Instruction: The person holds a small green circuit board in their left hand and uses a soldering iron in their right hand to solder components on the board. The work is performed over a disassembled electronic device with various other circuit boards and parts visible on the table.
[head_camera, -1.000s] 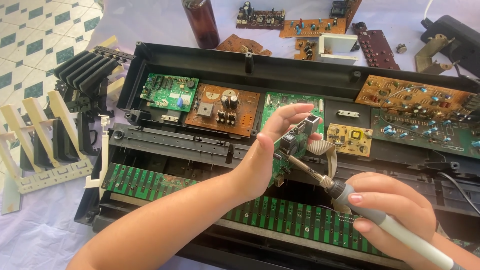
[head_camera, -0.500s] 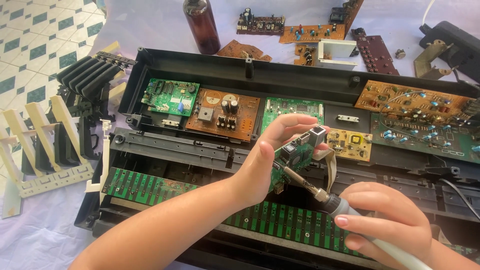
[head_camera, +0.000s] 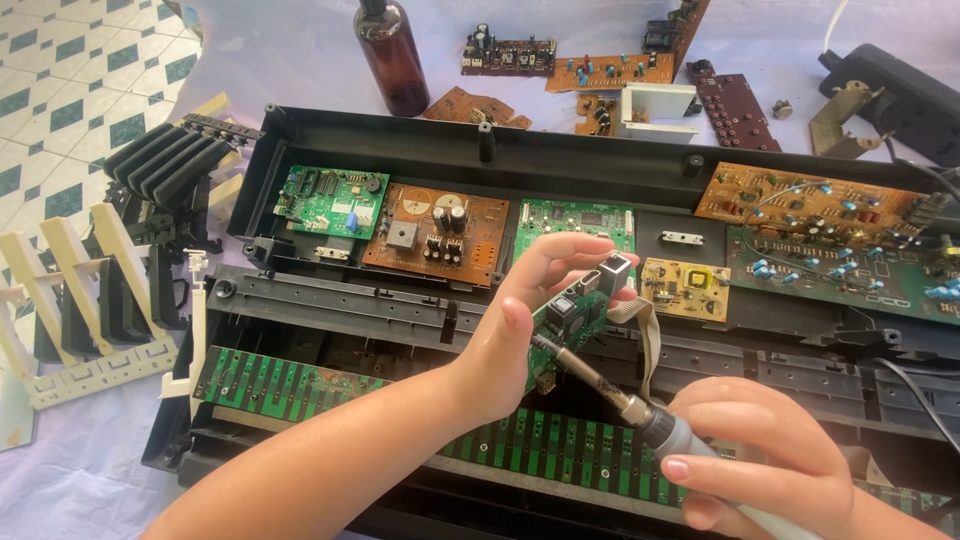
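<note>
Green board (head_camera: 568, 322) sits pinched upright in the left hand (head_camera: 520, 330) over the open keyboard case (head_camera: 420, 160), while the right hand (head_camera: 760, 450) grips a soldering iron (head_camera: 600, 385) slanting up-left, tip touching it.

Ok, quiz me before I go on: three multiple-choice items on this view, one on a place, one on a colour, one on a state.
1. Where does the brown bottle stand?
A. inside the black case
B. on the cloth beyond the case's far wall
C. on the tiled floor

2. What colour is the small board in the left hand?
A. green
B. orange
C. white

3. What is the soldering iron in the right hand doing?
A. lying on the cloth
B. tip at the held board
C. pointing at the bottle

Answers: 1 B, the bottle is behind the black case. 2 A, the held board's face is green. 3 B, the iron's tip meets the board's near side.
</note>
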